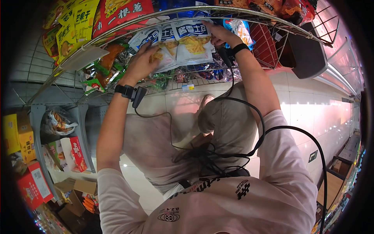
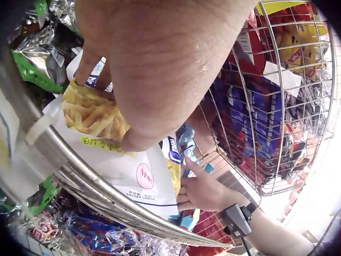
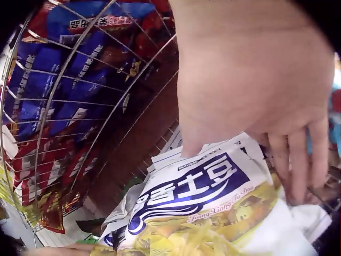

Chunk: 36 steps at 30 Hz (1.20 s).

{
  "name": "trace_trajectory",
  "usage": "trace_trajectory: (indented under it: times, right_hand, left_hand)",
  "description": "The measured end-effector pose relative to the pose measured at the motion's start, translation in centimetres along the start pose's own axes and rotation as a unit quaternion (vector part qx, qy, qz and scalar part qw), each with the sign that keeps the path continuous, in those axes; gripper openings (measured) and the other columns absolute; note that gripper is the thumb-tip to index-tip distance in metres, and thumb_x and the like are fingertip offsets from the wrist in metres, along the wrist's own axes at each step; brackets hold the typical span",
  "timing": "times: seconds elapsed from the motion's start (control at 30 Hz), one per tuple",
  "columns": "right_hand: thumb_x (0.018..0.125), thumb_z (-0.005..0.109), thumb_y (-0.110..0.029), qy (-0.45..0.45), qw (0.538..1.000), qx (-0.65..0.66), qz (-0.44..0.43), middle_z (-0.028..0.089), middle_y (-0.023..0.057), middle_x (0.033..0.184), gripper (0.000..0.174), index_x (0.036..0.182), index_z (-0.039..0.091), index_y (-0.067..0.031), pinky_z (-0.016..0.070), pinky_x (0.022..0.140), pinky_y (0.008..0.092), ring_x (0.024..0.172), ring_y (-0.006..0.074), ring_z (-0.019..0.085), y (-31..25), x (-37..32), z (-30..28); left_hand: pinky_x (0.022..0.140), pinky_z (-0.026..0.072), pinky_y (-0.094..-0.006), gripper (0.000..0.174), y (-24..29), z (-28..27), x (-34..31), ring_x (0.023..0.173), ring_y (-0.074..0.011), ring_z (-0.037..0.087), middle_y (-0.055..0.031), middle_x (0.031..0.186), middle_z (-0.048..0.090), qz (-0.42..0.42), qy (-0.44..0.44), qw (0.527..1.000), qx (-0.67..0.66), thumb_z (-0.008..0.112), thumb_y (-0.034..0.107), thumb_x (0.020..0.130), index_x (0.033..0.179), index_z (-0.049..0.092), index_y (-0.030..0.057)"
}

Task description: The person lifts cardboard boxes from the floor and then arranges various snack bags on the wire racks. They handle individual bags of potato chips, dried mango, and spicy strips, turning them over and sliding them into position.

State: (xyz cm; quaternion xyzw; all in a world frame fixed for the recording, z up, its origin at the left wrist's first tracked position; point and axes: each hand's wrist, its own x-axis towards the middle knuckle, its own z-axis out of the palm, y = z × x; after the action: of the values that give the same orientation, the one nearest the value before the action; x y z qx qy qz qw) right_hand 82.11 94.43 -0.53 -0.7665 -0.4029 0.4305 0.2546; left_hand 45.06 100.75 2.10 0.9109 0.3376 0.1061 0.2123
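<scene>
Several white bags of potato snacks with blue lettering and pictures of fries stand side by side in a wire basket in the head view. My left hand point(image 1: 142, 64) holds the leftmost potato snack bag point(image 2: 109, 160), its thumb and fingers spread across the printed front. At the other end, my right hand point(image 1: 221, 34) grips the right-hand potato snack bag point(image 1: 194, 43) by its upper right edge. In the right wrist view its thumb lies at the bag's top and its fingers point(image 3: 298, 160) run down the side.
A curved metal basket rail point(image 1: 167, 15) crosses in front of the bags. Crinkly wrapped snacks point(image 1: 105, 66) lie to the left, a blue-and-white bag point(image 1: 239, 31) to the right. Yellow dried-mango bags point(image 1: 74, 29) sit higher up. A black cable point(image 1: 257, 109) loops between the arms.
</scene>
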Motion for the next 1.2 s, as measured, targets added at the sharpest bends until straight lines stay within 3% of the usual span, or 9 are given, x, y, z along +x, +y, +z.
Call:
trace_trajectory:
  times: [0.07,0.17,0.2,0.27,0.67,0.9,0.97,1.07,1.2]
  right_hand:
    - [0.091,0.062,-0.067,0.075,0.996,0.024,-0.034,0.052,0.007,0.058,0.063,0.091,0.063,-0.0035,0.032,0.037,0.025,0.041,0.011,0.044,-1.3,-1.7,0.8]
    - [0.086,0.068,-0.067,-0.016,0.999,0.005,-0.05,0.041,0.0002,0.051,0.062,0.075,0.058,-0.0077,0.0205,0.035,0.0251,0.037,0.0082,0.034,-0.8,-1.4,0.4]
    - [0.086,0.068,-0.067,-0.016,0.999,0.005,-0.052,0.041,0.0002,0.051,0.062,0.075,0.058,-0.0077,0.0205,0.035,0.0251,0.037,0.0082,0.034,-0.8,-1.5,0.2]
    - [0.077,0.068,-0.079,-0.042,0.995,-0.084,-0.042,0.056,0.0037,0.066,0.076,0.088,0.066,-0.0041,0.0429,0.048,0.0274,0.056,0.0142,0.053,-1.0,-1.6,-0.3]
    - [0.064,0.072,-0.086,-0.021,0.99,-0.138,-0.01,0.064,0.0058,0.076,0.086,0.085,0.069,-0.0027,0.0571,0.06,0.0303,0.073,0.0178,0.068,-0.8,-1.6,-0.2]
    - [0.065,0.073,-0.084,-0.025,0.993,-0.109,-0.044,0.066,0.005,0.083,0.086,0.092,0.072,-0.0024,0.0577,0.065,0.0294,0.077,0.0171,0.067,-0.2,-1.1,-0.2]
    - [0.079,0.077,-0.064,-0.015,0.992,-0.055,-0.111,0.044,-0.0002,0.055,0.063,0.093,0.071,-0.0028,0.0286,0.039,0.0277,0.044,0.0081,0.04,0.0,-0.6,0.1]
    - [0.079,0.078,-0.061,-0.016,0.983,-0.133,-0.125,0.044,-0.0005,0.056,0.061,0.091,0.07,-0.002,0.0334,0.04,0.0292,0.045,0.0107,0.044,-2.3,-2.4,-0.5]
    - [0.08,0.076,-0.062,0.04,0.974,-0.055,-0.216,0.047,0.001,0.057,0.063,0.087,0.069,-0.0003,0.0385,0.042,0.0315,0.044,0.0139,0.049,-0.1,-0.3,0.4]
  left_hand:
    - [0.114,0.0417,-0.0414,0.056,-0.2,0.1,0.0,0.139,-0.037,0.048,-0.019,0.16,0.038,0.001,0.004,1.0,0.001,0.068,0.029,0.09,0.143,0.058,0.0135]
    - [0.114,0.0421,-0.0412,0.056,-0.4,0.2,0.1,0.139,-0.037,0.049,-0.0189,0.159,0.039,0.007,0.009,1.0,-0.002,0.069,0.029,0.09,0.143,0.058,0.0132]
    - [0.114,0.0422,-0.0412,0.056,-0.4,0.2,0.1,0.139,-0.0369,0.049,-0.0188,0.159,0.039,0.011,0.01,1.0,-0.008,0.069,0.029,0.09,0.142,0.058,0.0131]
    - [0.114,0.0422,-0.0413,0.056,-0.3,0.1,0.1,0.139,-0.0368,0.049,-0.0186,0.159,0.039,0.012,0.012,1.0,-0.005,0.069,0.029,0.09,0.142,0.058,0.0129]
    - [0.114,0.0421,-0.0416,0.055,0.1,0.0,0.0,0.139,-0.0364,0.049,-0.0182,0.159,0.039,0.001,0.009,1.0,0.003,0.068,0.028,0.091,0.143,0.058,0.0125]
    - [0.115,0.0416,-0.0414,0.057,0.2,-0.1,-0.1,0.14,-0.0366,0.047,-0.0184,0.16,0.038,0.0,0.004,1.0,0.003,0.068,0.028,0.09,0.144,0.057,0.0128]
    - [0.115,0.0416,-0.0414,0.057,0.3,-0.1,-0.1,0.14,-0.0366,0.047,-0.0186,0.16,0.038,0.001,0.004,1.0,0.0,0.069,0.028,0.09,0.144,0.057,0.0128]
    - [0.115,0.0419,-0.0415,0.056,0.3,-0.1,-0.1,0.14,-0.0367,0.047,-0.0189,0.16,0.038,-0.001,0.005,1.0,-0.004,0.069,0.028,0.09,0.143,0.057,0.0128]
    - [0.114,0.0428,-0.0419,0.056,0.0,0.1,0.1,0.139,-0.0367,0.048,-0.019,0.159,0.039,0.009,0.013,1.0,-0.002,0.069,0.027,0.09,0.143,0.057,0.0125]
